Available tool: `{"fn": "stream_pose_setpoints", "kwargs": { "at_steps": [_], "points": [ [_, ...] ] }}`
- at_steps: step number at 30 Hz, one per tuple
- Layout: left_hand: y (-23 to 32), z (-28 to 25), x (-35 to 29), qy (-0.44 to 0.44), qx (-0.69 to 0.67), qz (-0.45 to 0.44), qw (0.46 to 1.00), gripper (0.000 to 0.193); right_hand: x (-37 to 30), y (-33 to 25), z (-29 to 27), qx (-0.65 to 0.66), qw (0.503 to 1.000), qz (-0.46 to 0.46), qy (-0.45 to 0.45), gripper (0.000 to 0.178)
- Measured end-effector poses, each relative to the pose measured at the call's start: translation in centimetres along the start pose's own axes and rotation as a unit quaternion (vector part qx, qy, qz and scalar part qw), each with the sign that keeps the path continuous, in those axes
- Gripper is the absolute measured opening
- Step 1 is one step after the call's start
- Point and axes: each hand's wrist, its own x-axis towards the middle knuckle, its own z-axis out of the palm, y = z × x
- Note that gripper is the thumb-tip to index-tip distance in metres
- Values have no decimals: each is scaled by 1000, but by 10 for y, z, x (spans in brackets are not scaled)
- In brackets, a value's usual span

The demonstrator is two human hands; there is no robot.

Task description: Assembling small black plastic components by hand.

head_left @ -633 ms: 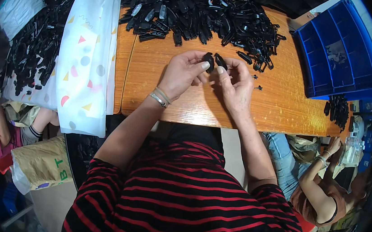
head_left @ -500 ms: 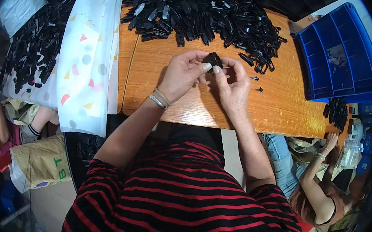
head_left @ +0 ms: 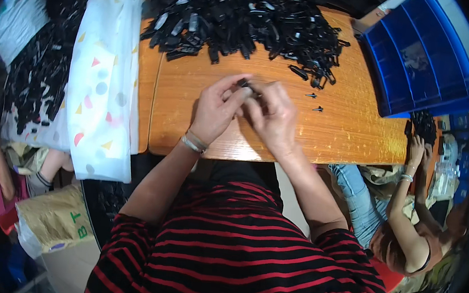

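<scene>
Above the wooden table [head_left: 190, 136], my left hand [head_left: 214, 110] pinches a small black plastic part [head_left: 244, 83] between thumb and fingers. Much of the part is hidden by the fingers. My right hand [head_left: 275, 119] is close against it, its fingers curled in a pinch and blurred by motion. What the right fingers hold cannot be made out. To the right of my hands, two small dark pin-like pieces [head_left: 318, 108] lie on the tabletop.
A large heap of black plastic parts [head_left: 224, 31] covers the far side. A blue compartment bin [head_left: 389, 65] stands at the right. White patterned sheeting [head_left: 100, 86] hangs over the left, beside more black parts [head_left: 35, 80]. Other people sit at both sides, one's hand [head_left: 416, 151] at a small black pile.
Both hands have shifted left and slightly nearer. My right hand has turned, and its fingers have curled and blurred. The black part has moved left and is now mostly covered.
</scene>
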Motion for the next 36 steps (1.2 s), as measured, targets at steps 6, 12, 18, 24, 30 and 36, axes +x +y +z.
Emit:
{"fn": "stream_pose_setpoints", "kwargs": {
  "at_steps": [6, 12, 18, 24, 30, 36],
  "points": [
    [-6, 2, -1, -8, -82, -4, 997, 22, -10, -6, 13, 48, 997, 57, 10, 46],
    [2, 2, 3, -45, -130, -36, 990, 25, -18, -6, 23, 136, 981, 134, -20, 41],
    [2, -25, -1, 7, -107, -96, 990, 30, -4, 26, -18, 123, 968, 140, -168, 39],
    [16, -70, 32, 80, 132, -80, 985, 28, 32, 83, -89, -317, 938, 135, -36, 41],
    [12, -50, 78, 154, 577, -10, 802, 40, 44, 88, -60, -374, 908, 138, -131, 37],
    [10, -53, 74, 141, 610, 12, 780, 31, 38, 44, -19, -244, 956, 30, -161, 33]
  ]
}}
